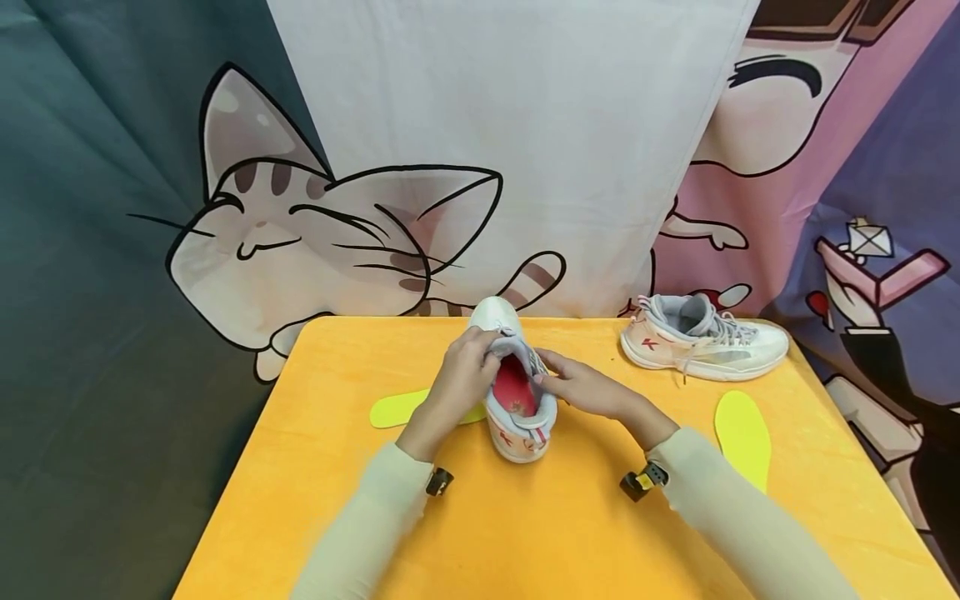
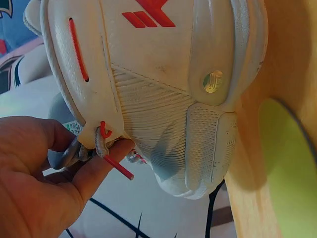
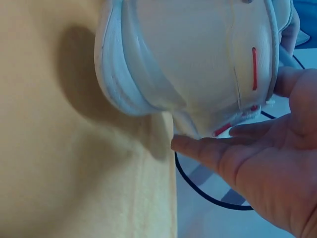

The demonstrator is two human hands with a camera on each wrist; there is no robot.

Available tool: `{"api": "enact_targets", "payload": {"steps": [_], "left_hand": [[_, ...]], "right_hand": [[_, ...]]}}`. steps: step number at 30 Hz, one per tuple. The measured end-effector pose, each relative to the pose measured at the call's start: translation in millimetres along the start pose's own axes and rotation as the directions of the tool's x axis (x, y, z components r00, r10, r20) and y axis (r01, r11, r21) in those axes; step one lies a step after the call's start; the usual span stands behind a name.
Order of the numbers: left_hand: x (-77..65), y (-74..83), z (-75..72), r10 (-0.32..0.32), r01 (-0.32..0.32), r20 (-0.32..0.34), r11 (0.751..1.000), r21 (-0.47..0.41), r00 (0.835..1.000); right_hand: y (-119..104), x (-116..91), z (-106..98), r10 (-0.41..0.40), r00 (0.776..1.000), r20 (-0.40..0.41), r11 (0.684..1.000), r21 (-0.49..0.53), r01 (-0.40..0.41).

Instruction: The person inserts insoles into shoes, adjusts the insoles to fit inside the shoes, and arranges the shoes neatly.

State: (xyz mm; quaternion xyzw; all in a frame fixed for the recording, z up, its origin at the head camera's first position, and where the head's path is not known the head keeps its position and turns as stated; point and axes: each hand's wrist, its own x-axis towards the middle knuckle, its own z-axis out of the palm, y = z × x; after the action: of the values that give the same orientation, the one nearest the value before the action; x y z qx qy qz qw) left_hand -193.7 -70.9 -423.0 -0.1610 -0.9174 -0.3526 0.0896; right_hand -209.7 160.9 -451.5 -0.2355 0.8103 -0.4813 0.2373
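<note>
Both hands are at a white sneaker [image 1: 517, 442] with red marks, its heel toward me and its toe toward the back edge. Through its opening a red inner sole [image 1: 513, 388] shows. My left hand [image 1: 465, 371] pinches the upper near the laces and tongue; in the left wrist view, a red lace tip [image 2: 119, 167] hangs by the fingers. On the other side, my right hand [image 1: 585, 385] holds the collar, its thumb at the rim and its fingers stretched along the outside. In the right wrist view, the sneaker's side [image 3: 193, 54] hides the thumb's tip.
A second white sneaker [image 1: 705, 340] stands at the table's back right, toe pointing right. One yellow insole [image 1: 742, 437] lies in front of it. Another yellow insole [image 1: 393, 410] lies left of the held sneaker, partly behind my left hand. A printed cloth [image 1: 525, 100] hangs behind the yellow table [image 1: 525, 533].
</note>
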Motion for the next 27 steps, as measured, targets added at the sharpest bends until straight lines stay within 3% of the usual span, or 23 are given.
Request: {"api": "enact_targets", "payload": {"steps": [4,9,18,24,27], "left_hand": [[-4.2,6.3,8.8,0.017,-0.017,0.026,1.0,-0.014,1.0],[-9.0,11.3,18.4,0.026,-0.026,0.033,0.999,-0.019,0.999],[-13.4,9.0,34.9,0.057,-0.057,0.025,0.998,-0.001,0.998],[-14.0,3.7,41.7,0.046,-0.046,0.038,0.999,-0.004,0.998],[-14.9,1.5,41.9,-0.001,0.003,0.059,0.999,-0.035,0.998]], "right_hand": [[4.1,-13.5,6.8,0.004,1.0,-0.009,0.998,0.062,-0.004],[9.2,-24.5,12.9,0.022,0.998,-0.052,0.999,0.033,-0.02],[16.7,-33.8,24.7,0.061,0.994,-0.092,0.995,0.087,-0.053],[23.4,-33.2,28.9,0.063,0.993,-0.103,0.99,0.13,-0.049],[26.4,-32.8,28.5,0.067,0.991,-0.115,0.988,0.145,-0.05]]}}
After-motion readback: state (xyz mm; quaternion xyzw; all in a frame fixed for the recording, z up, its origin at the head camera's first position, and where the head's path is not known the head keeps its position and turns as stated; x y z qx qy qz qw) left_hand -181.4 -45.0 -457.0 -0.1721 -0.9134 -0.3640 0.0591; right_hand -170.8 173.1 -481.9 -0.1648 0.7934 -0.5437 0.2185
